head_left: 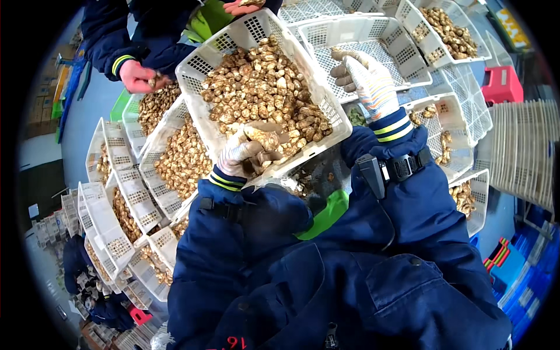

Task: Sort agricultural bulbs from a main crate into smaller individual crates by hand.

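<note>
A white perforated plastic crate point(337, 109) tilts in front of me, heaped with stubby brown-and-cream mushrooms point(258, 87). In its near corner my left hand point(238, 153), in a striped knit glove with brown-stained fingers, grips a larger mushroom point(264, 137). More mushrooms lie against its fingertips. My right hand point(367, 81), gloved alike, hovers over the near left part of another white crate point(398, 57). Its fingers are bent but apart, and no mushroom shows in them. The bottom of that crate is a lattice with a few small crumbs on it.
Opposite me, a co-worker's bare hand point(140, 78) holds a small mushroom. White crates of mushrooms point(183, 157) crowd the left side. A part-filled crate point(442, 127) sits at right, near a red plastic stool point(502, 85) and a stack of pale crates point(525, 148).
</note>
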A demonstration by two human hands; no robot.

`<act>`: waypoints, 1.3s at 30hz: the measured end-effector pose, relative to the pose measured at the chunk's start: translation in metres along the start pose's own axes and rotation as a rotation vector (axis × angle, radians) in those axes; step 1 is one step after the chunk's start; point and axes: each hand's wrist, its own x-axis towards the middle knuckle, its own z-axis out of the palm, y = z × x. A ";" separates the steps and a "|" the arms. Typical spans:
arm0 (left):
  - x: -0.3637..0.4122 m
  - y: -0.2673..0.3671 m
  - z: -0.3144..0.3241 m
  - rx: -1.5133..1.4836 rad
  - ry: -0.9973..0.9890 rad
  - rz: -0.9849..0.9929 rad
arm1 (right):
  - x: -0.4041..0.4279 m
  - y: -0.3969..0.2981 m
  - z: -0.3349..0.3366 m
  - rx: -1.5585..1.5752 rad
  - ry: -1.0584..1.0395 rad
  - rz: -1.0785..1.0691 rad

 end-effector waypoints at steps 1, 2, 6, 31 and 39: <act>-0.007 0.006 0.016 -0.033 0.020 0.034 | -0.002 -0.001 0.005 0.001 -0.009 -0.004; -0.011 0.009 0.020 -0.030 0.021 0.019 | -0.004 -0.001 0.010 -0.059 -0.026 0.029; -0.008 0.007 0.046 -0.341 -0.017 0.085 | -0.005 0.010 0.016 -0.221 -0.108 0.020; 0.029 0.000 -0.050 1.425 0.173 -0.261 | -0.029 -0.018 -0.079 -1.352 -0.118 -0.152; 0.047 -0.067 -0.055 1.869 -0.258 -0.572 | -0.029 -0.044 -0.044 -1.266 -0.023 -0.449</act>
